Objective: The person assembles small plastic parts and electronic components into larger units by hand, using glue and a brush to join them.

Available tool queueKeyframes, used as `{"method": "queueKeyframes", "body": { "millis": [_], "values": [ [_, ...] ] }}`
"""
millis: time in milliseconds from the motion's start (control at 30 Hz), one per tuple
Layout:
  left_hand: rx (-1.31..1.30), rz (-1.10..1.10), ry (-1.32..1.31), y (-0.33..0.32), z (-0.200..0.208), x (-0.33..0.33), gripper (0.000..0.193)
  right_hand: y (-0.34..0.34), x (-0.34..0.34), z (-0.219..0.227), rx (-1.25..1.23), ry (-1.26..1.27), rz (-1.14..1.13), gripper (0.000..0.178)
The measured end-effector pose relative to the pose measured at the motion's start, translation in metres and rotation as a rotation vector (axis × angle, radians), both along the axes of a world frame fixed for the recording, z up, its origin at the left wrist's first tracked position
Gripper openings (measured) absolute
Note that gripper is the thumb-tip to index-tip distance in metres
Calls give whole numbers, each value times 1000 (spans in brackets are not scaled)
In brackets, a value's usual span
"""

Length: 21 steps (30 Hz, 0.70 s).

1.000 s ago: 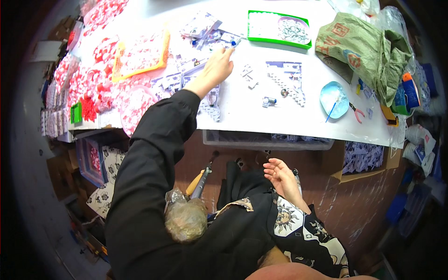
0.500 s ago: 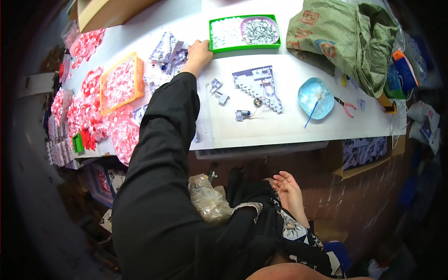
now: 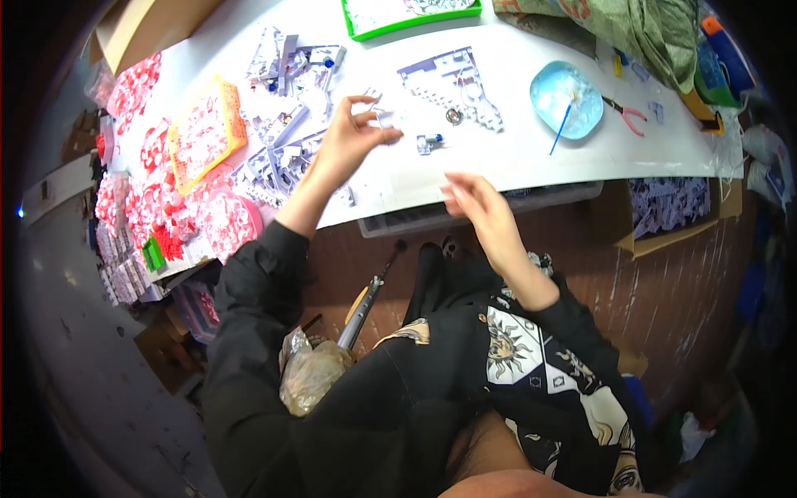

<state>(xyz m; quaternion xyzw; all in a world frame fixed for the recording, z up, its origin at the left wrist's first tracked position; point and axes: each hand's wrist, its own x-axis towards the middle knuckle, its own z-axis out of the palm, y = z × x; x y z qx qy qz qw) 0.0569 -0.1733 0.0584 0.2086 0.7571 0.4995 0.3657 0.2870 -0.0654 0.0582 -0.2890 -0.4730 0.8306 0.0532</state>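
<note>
My left hand (image 3: 344, 141) is over the white table, thumb and fingers apart and curved, with nothing seen gripped. Just beyond its fingertips is a small pale plastic part (image 3: 383, 117), partly hidden by them. My right hand (image 3: 486, 216) hovers at the table's front edge, fingers stretched out and holding nothing. Between and beyond the hands lies a stepped, pale purple plastic housing (image 3: 444, 79). A small round speaker (image 3: 453, 116) sits by its lower edge. Nearer to me is a small motor in a pale mount (image 3: 428, 144).
Pale plastic parts (image 3: 286, 158) are heaped to the left, beside an orange basket (image 3: 233, 124) and piles of pink-and-white pieces. A green tray (image 3: 415, 30) stands at the back. To the right are a blue bowl (image 3: 540, 83), pliers (image 3: 634, 124) and a green sack (image 3: 639, 37).
My left hand has drawn back from beside the green tray toward the small plastic part. My right hand has risen from my lap to the table edge. The view has tilted downward.
</note>
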Motion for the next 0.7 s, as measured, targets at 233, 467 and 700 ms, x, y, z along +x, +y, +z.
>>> {"method": "queueKeyframes", "body": {
  "millis": [233,467,700],
  "values": [
    [264,130,-446,-44,2,55,21,1,-45,-16,-718,12,117,46],
    [290,-79,-465,-56,-1,50,32,-18,-38,-36,-977,218,-23,29],
    [-32,-375,360,-46,3,52,51,-8,-52,-64,142,115,-27,30]
  ]
}}
